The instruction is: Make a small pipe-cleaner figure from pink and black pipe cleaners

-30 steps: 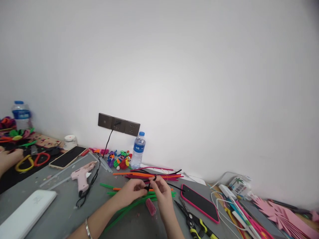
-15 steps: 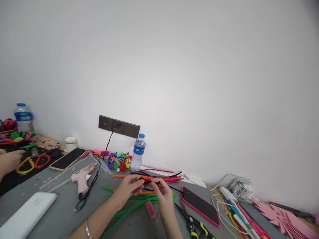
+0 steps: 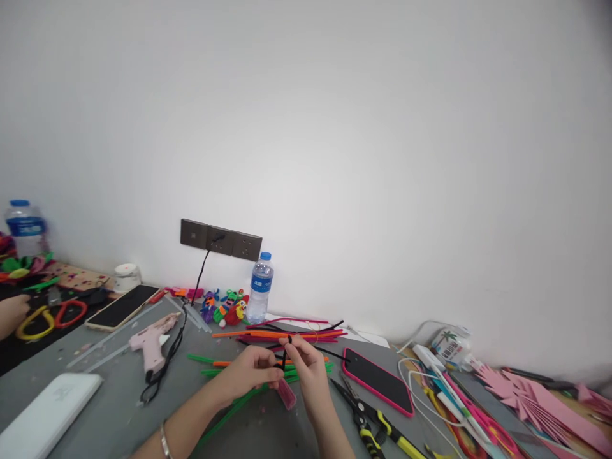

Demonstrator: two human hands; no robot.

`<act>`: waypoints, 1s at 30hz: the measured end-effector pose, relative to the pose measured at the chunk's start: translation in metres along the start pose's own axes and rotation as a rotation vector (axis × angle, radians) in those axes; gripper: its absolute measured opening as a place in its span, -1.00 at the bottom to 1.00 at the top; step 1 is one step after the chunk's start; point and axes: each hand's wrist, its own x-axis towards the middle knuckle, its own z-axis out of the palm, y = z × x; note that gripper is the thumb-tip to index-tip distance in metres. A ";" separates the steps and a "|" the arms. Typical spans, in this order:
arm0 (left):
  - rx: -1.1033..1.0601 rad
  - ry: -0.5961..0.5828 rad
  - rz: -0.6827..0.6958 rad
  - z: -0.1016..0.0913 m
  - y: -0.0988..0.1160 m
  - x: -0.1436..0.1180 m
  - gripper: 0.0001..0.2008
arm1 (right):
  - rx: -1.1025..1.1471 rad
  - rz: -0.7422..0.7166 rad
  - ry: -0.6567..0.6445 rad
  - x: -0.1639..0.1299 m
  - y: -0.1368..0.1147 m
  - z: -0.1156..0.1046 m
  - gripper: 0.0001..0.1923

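Note:
A black pipe cleaner (image 3: 285, 359) is stretched upright between my two hands above the grey table. My left hand (image 3: 252, 371), with a bracelet on the wrist, pinches its lower end. Higher up and to the right, my right hand (image 3: 308, 366) is closed on the upper end. Just under my fingers lies a short pink bundle (image 3: 287, 395). Green pipe cleaners (image 3: 229, 414) are spread beneath my hands, partly hidden by them. Behind them is a pile of orange, red and black pipe cleaners (image 3: 296, 335).
Pliers (image 3: 361, 408) and a pink-cased phone (image 3: 380, 382) lie to the right. A pink glue gun (image 3: 152, 347) and white power bank (image 3: 52, 414) are on the left. A water bottle (image 3: 261, 290) stands by the wall. Another person's hand (image 3: 12, 315) is at far left, beside scissors (image 3: 36, 324).
The black pipe cleaner has gone from lying roughly level between my fingers to upright. My right hand has risen relative to the left. The view has shifted slightly.

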 end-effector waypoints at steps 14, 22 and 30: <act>0.007 0.080 0.029 0.000 -0.001 0.004 -0.60 | 0.185 0.047 0.174 0.004 0.015 -0.005 -0.70; 0.539 -0.015 0.195 0.015 -0.008 -0.006 -0.76 | 0.384 0.124 0.464 0.011 0.013 -0.022 -0.71; 0.855 -0.059 0.284 0.021 -0.008 -0.011 -0.80 | 0.506 0.184 0.516 0.010 0.007 -0.019 -0.62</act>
